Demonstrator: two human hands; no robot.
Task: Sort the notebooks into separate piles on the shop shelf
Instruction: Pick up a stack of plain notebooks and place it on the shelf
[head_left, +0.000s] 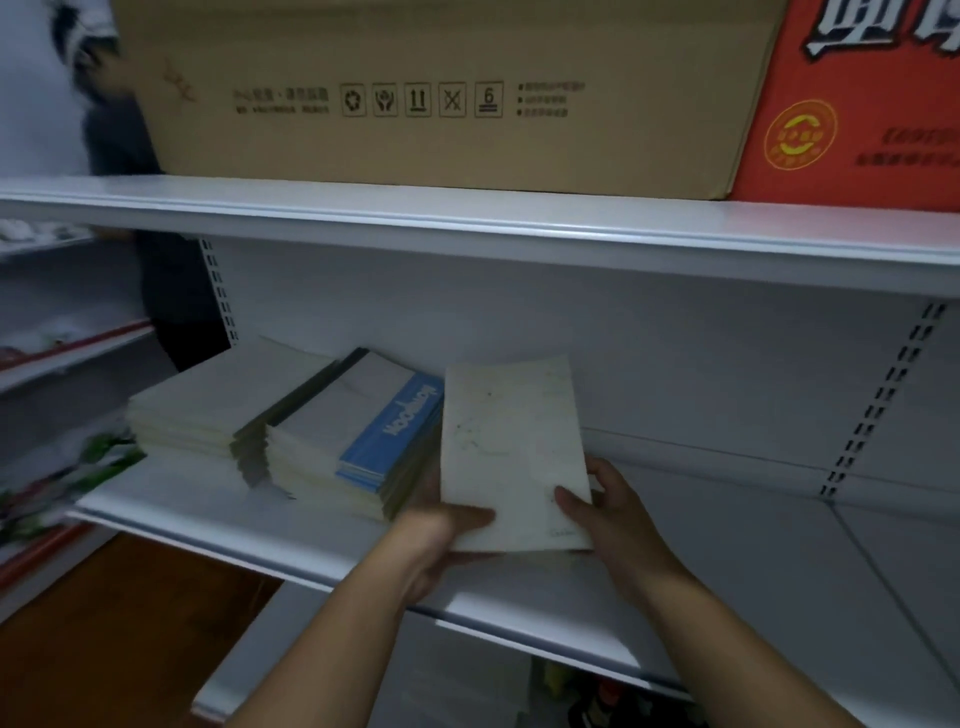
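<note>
Hands, left hand (441, 525) and right hand (602, 512), pinch the pale notebook's (511, 452) near edge, clear of the shelf (727, 519); stacks (311, 421) lie leftward. Placing step: probably start a separate pile right of the grip.

Two piles of notebooks sat side by side on the shelf (727, 545), the left pile (208, 410) just beside the right pile (353, 441). To their right, a single notebook (511, 452) was held above the shelf between the left hand (441, 525) and right hand (602, 509). On the upper shelf (467, 218) stood a cardboard box (441, 93), with a second box (857, 104) at its right.
</note>
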